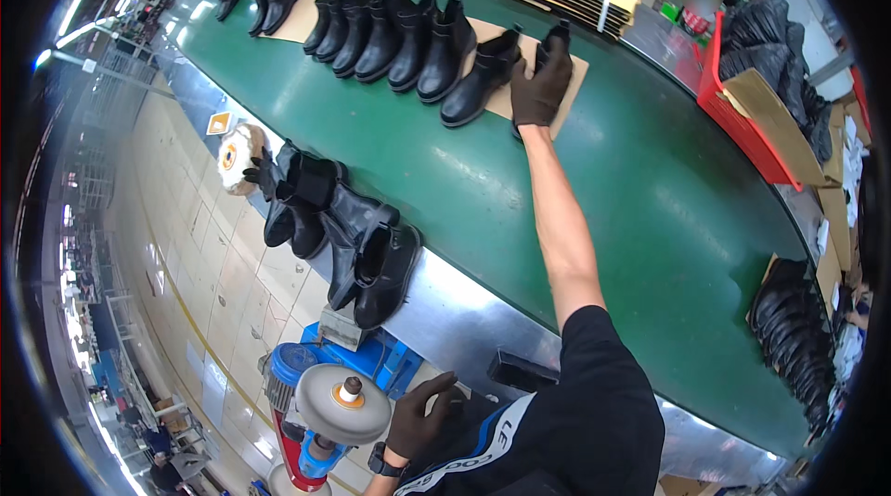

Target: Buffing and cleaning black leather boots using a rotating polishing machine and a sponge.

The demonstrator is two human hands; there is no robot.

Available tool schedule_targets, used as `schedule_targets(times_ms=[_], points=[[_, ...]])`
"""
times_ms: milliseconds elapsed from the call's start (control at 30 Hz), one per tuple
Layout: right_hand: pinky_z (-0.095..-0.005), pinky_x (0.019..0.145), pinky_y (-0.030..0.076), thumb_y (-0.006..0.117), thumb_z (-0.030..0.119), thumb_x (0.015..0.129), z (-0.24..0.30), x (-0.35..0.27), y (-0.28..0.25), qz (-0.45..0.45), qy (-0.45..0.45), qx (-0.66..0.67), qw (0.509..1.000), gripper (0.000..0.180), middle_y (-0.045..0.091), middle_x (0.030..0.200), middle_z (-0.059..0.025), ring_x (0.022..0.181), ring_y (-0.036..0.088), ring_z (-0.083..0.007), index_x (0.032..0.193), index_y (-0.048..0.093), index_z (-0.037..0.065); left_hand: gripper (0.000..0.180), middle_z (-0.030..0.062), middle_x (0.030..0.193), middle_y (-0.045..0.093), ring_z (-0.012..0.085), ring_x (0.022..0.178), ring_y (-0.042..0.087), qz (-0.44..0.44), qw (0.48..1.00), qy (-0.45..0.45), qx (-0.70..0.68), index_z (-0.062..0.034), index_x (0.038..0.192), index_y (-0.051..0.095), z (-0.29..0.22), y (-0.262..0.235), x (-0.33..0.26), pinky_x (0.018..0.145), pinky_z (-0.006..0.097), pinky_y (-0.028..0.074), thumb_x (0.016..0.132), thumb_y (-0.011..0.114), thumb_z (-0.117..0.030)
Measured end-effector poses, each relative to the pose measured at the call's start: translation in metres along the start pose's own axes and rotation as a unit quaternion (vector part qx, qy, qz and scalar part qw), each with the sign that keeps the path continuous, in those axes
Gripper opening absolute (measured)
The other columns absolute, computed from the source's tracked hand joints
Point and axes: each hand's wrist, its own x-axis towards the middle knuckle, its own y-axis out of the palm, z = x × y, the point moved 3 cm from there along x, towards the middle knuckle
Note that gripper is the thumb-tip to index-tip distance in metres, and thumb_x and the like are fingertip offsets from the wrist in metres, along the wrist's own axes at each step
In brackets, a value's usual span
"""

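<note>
My right hand (541, 90), in a dark brown glove, reaches out to the far side of the green table and grips a black ankle boot (559, 32). That boot stands at the right end of a row on a sheet of brown cardboard (577, 78); the hand covers most of it. Just to its left is another black ankle boot (483, 78). My left hand (425, 414), gloved too, is low beside a grey polishing wheel (320, 408). Its thumb and fingers are apart with nothing in them.
More boots (371, 37) line the far side of the green conveyor table (436, 171). Several black boots (380, 273) lie on the metal near edge. A red crate (733, 115) stands at right. Boots (794, 338) sit packed together at far right. A blue motor (295, 361) adjoins the wheel.
</note>
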Motion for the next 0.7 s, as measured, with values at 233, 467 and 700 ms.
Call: schedule_targets(times_ms=[233,467,700], points=[[-0.0411,0.081,0.046,0.060,0.022,0.076,0.005,0.034,0.049,0.443,-0.115,-0.136,0.878,0.035,0.056,0.105,-0.0200,0.097,0.055,-0.0360,0.106,0.052,0.006,0.028,0.0145,0.104,0.063,0.0241,0.099,0.060,-0.042,0.999,0.025,-0.010,0.0000,0.110,0.057,0.016,-0.006,-0.006,0.085,0.031,0.045,0.083,0.053,-0.007],[-0.0369,0.071,0.046,0.062,0.019,0.077,0.116,0.009,-0.099,0.391,-0.269,0.102,0.874,0.023,0.059,0.089,-0.0141,0.082,0.059,-0.0288,0.091,0.056,0.003,0.039,0.0134,0.109,0.059,0.0181,0.099,0.058,-0.130,0.975,0.055,-0.173,0.0023,0.120,0.048,0.036,-0.015,-0.018,0.085,0.029,0.045,0.083,0.057,-0.006],[-0.0251,0.055,0.044,0.069,0.014,0.073,0.205,-0.054,-0.292,0.348,-0.216,0.254,0.876,0.021,0.058,0.068,-0.0089,0.058,0.055,-0.0128,0.085,0.056,0.001,0.120,0.0189,0.135,0.030,0.0304,0.122,0.036,-0.189,0.864,0.382,-0.267,-0.0108,0.138,-0.015,-0.016,-0.030,0.029,0.101,0.040,0.031,0.061,0.078,-0.013]])
